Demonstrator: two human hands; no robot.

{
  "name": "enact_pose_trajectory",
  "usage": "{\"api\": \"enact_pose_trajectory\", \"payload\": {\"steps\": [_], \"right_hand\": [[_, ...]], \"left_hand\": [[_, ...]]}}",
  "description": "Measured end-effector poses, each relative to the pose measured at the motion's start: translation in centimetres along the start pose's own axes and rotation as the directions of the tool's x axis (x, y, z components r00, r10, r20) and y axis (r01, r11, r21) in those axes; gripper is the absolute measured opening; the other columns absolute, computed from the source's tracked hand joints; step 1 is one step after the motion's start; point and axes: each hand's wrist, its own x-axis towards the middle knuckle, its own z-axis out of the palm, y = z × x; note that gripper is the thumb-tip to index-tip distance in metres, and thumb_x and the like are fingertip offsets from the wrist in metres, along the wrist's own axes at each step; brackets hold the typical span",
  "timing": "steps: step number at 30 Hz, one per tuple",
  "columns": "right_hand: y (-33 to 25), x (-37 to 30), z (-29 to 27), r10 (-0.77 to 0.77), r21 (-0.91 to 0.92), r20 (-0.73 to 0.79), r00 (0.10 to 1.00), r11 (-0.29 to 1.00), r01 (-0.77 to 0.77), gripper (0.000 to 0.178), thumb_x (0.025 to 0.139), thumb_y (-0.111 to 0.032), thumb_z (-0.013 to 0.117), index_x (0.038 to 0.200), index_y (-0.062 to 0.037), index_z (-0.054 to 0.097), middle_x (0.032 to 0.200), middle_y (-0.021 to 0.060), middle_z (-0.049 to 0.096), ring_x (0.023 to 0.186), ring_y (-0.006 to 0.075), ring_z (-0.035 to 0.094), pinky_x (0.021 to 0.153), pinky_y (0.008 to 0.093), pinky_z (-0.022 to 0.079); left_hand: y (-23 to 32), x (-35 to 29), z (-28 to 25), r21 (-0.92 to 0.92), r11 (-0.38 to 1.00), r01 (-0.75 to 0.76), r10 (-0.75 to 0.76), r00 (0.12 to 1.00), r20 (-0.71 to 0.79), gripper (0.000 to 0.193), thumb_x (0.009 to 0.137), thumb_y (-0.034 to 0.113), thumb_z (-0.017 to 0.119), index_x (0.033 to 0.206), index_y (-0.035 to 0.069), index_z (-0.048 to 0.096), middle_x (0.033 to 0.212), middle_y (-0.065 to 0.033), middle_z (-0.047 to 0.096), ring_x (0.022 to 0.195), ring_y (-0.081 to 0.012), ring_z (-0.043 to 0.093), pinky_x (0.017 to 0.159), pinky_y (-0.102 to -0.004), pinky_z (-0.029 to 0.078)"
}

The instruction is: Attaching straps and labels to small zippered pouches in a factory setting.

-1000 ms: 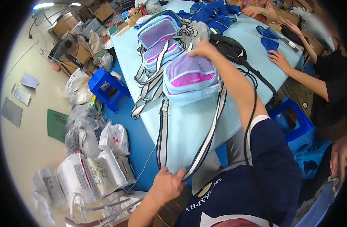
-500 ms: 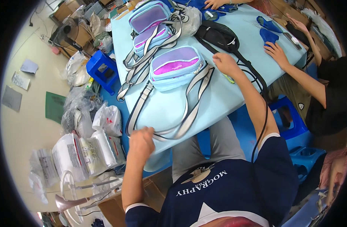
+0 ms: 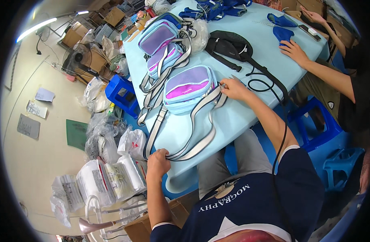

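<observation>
Bag [image 3: 188, 89] with strap [image 3: 154, 131].
At the bag's seven o'clock, my left hand [image 3: 158, 162] is clamping the strap; at three, my right hand [image 3: 234, 88] is sitting alongside, finger closure indeterminable.

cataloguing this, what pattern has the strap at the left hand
The strap is whitish with dark edge stripes, best in head view.

Left fingers [image 3: 163, 153] hide part of strap [image 3: 154, 130]; blue cloth pile [image 3: 214, 11] cut off by top edge
</observation>
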Motion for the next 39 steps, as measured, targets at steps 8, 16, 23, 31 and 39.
{"api": "enact_pose_trajectory", "payload": {"steps": [8,16,23,31,39], "right_hand": [[-0.7,-2.8,2.2,-0.303,-0.146,-0.282,0.91,0.951,0.272,0.036,0.078,-0.008,0.057,0.113,-0.0103,0.052,0.098,0.0135,0.063,0.091,0.0335,0.059,0.074,0.0431,0.047],[0.3,-2.2,2.4,-0.432,-0.286,-0.422,0.797,0.898,0.335,0.01,0.082,-0.015,0.057,0.085,-0.0069,0.06,0.079,0.0126,0.064,0.076,0.0314,0.062,0.063,0.0429,0.048],[-0.1,-0.5,0.9,-0.081,-0.326,-0.148,0.986,0.945,0.029,0.019,0.086,-0.023,0.053,0.085,-0.0057,0.06,0.084,0.0147,0.064,0.082,0.0327,0.062,0.069,0.044,0.048],[0.5,-1.9,0.7,-0.286,-0.062,-0.255,0.924,0.958,0.279,0.012,0.08,-0.019,0.061,0.088,-0.0104,0.064,0.082,0.0136,0.062,0.083,0.0314,0.061,0.071,0.0415,0.048],[1.0,0.2,0.8,-0.471,-0.367,-0.244,0.848,0.854,0.369,0.011,0.081,-0.018,0.057,0.08,-0.0098,0.064,0.078,0.0089,0.062,0.078,0.0302,0.061,0.067,0.041,0.048]], "left_hand": [[8.7,6.8,0.3,-0.389,0.762,-0.518,0.328,0.826,-0.459,0.051,0.064,-0.01,0.052,0.113,0.004,0.052,0.117,-0.019,0.052,0.111,-0.0371,0.049,0.095,-0.0398,0.04],[17.5,16.7,5.9,0.119,0.904,-0.41,0.404,0.732,-0.548,0.037,0.073,0.007,0.058,0.109,0.003,0.055,0.106,-0.0131,0.054,0.1,-0.0273,0.049,0.086,-0.0385,0.037],[18.3,17.3,6.6,0.601,0.762,-0.24,0.56,0.711,-0.426,0.035,0.079,0.014,0.048,0.108,-0.003,0.056,0.101,-0.0133,0.052,0.098,-0.0271,0.046,0.087,-0.0397,0.034],[17.9,18.8,5.8,0.639,0.692,-0.336,0.647,0.681,-0.343,0.023,0.078,0.014,0.049,0.094,0.001,0.059,0.09,-0.0101,0.053,0.092,-0.0244,0.048,0.081,-0.0388,0.035],[18.0,18.2,5.2,0.43,0.812,-0.395,0.569,0.7,-0.431,0.009,0.077,0.011,0.051,0.085,0.01,0.057,0.078,-0.0049,0.055,0.078,-0.0205,0.054,0.073,-0.0351,0.038]]}}
